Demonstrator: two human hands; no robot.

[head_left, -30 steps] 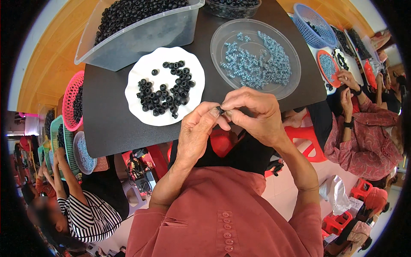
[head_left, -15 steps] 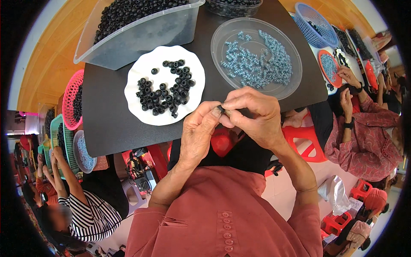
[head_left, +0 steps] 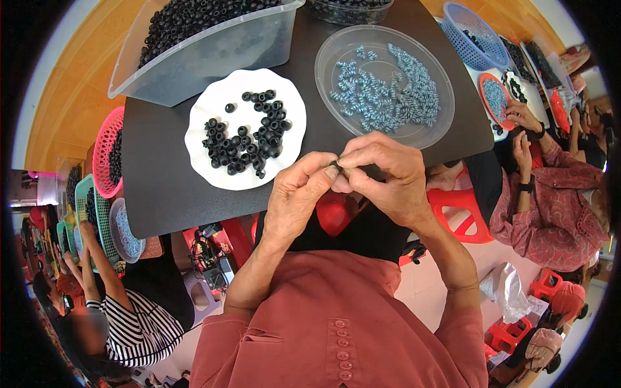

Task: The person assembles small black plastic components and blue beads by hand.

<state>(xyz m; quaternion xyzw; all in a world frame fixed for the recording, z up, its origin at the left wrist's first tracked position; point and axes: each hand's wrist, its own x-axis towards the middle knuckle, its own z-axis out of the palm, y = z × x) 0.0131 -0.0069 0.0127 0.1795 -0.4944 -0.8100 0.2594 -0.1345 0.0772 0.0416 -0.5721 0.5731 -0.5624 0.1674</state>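
Over the near edge of the dark table, my hands meet fingertip to fingertip. My left hand point(head_left: 292, 202) pinches a small black part point(head_left: 334, 166) between thumb and fingers. From the other side, my right hand point(head_left: 393, 180) is closed at the same spot; whatever its fingertips grip is hidden. Left of them stands a white scalloped plate point(head_left: 202, 119) bearing many small black ring-shaped parts point(head_left: 264, 134). Beyond my right hand lies a round clear tray point(head_left: 323, 74) with a spread of small bluish metal coil springs point(head_left: 420, 97).
A clear plastic bin point(head_left: 226, 58) full of black parts stands at the far left of the dark table point(head_left: 174, 210), a clear tub point(head_left: 349, 13) beside it. Pink point(head_left: 103, 152) and blue point(head_left: 462, 42) baskets flank the table. Other people work on both sides; a red stool point(head_left: 462, 226) stands at right.
My fingers have shifted slightly around the black part, which now shows less between them. The whole view has moved a little; the plate and tray look unchanged.
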